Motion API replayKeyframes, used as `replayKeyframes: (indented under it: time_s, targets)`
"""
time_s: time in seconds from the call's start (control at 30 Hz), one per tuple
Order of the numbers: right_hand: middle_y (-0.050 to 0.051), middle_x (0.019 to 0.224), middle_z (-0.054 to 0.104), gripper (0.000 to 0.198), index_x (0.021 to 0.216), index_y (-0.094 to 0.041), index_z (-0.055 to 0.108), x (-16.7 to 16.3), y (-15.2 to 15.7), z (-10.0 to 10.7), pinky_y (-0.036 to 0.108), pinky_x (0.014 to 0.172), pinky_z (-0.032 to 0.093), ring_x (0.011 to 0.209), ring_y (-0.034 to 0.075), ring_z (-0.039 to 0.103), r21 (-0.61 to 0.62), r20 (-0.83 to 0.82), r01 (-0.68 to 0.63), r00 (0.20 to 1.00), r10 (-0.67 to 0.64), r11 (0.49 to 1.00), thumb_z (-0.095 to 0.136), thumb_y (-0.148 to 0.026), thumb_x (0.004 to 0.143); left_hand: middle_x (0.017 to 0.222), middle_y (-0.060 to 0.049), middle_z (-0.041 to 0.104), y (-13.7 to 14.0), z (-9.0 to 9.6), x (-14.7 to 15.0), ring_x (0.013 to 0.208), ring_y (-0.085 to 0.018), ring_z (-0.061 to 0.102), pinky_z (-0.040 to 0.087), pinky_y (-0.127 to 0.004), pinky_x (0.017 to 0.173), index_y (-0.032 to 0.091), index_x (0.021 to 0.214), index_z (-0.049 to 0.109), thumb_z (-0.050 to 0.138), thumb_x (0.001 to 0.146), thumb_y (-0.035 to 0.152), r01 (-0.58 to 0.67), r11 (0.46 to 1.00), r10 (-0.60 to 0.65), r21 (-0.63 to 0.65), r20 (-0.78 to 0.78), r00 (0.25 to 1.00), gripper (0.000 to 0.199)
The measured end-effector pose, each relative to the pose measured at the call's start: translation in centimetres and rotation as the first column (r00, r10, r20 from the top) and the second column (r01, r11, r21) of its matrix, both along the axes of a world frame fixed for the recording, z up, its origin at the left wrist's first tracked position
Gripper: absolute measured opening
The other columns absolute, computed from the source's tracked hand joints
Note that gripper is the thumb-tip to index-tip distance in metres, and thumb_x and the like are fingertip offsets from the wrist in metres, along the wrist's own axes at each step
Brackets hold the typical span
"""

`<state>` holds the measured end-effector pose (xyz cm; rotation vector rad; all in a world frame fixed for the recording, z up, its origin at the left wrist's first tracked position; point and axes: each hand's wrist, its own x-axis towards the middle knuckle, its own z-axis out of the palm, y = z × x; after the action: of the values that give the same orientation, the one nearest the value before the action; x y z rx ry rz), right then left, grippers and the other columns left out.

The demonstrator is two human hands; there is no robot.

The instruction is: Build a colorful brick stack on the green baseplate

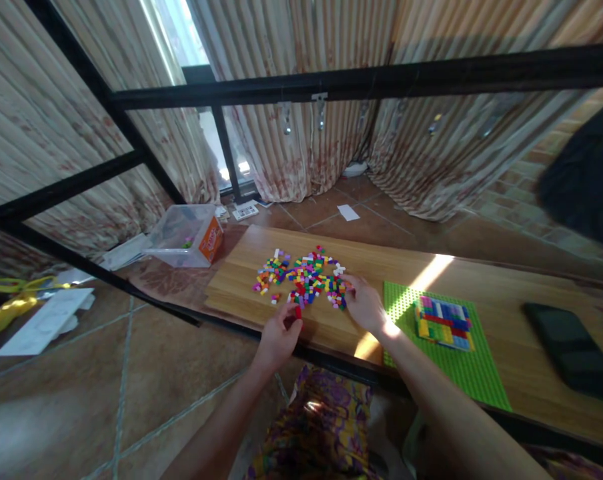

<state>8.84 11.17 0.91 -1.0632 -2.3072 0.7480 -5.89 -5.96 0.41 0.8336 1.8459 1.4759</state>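
Observation:
Loose toy building bricks in many colours lie in a spread pile on the wooden table. My left hand is at the near edge of the pile, with a red brick pinched between thumb and fingers. At the pile's right edge is my right hand, its fingers curled together among the bricks; what they grip is too small to make out. To the right, a green studded baseplate carries a low block of joined multicoloured bricks.
A dark phone lies on the table at the far right. A clear plastic box with an orange label stands beyond the left end. Black metal bars cross in front of the curtains. White paper rests on the tiled floor.

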Motion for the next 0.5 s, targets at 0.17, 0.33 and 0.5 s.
replayKeyframes:
  time_s: [0.17, 0.33, 0.5]
  targets:
    - [0.011, 0.118, 0.066, 0.046, 0.124, -0.017, 0.059, 1.2, 0.0, 0.3, 0.037, 0.093, 0.047, 0.104, 0.023, 0.063, -0.058, -0.046, 0.009, 0.999, -0.012, 0.998, 0.044, -0.013, 0.081, 0.092, -0.005, 0.071, -1.2, -0.1, -0.5, 0.078, -0.016, 0.065, 0.049, -0.025, 0.072, 0.02, 0.107, 0.068, 0.065, 0.073, 0.02, 0.004, 1.0, -0.004, -0.007, -0.01, 1.0, 0.034]
    - [0.012, 0.111, 0.066, 0.034, 0.111, -0.016, 0.066, 1.1, -1.3, 0.5, 0.041, 0.093, 0.047, 0.103, 0.025, 0.06, 0.119, -0.051, 0.04, 0.998, -0.034, 0.992, 0.044, -0.018, 0.085, 0.09, -0.006, 0.071, -1.3, 0.1, -0.3, 0.072, -0.015, 0.063, 0.048, -0.026, 0.068, 0.018, 0.112, 0.064, 0.06, 0.077, 0.021, 0.019, 0.997, -0.025, -0.071, -0.093, 0.995, 0.036]
    - [0.012, 0.12, 0.059, 0.032, 0.114, -0.017, 0.064, -1.7, -4.3, 1.0, 0.044, 0.099, 0.042, 0.111, 0.027, 0.051, 0.267, 0.053, -0.237, 0.971, 0.231, 0.934, 0.052, -0.023, 0.086, 0.087, -0.004, 0.07, -1.2, 0.2, -0.4, 0.07, -0.014, 0.063, 0.047, -0.025, 0.065, 0.017, 0.113, 0.06, 0.059, 0.076, 0.02, 0.011, 0.997, -0.017, -0.079, -0.072, 0.997, 0.038]
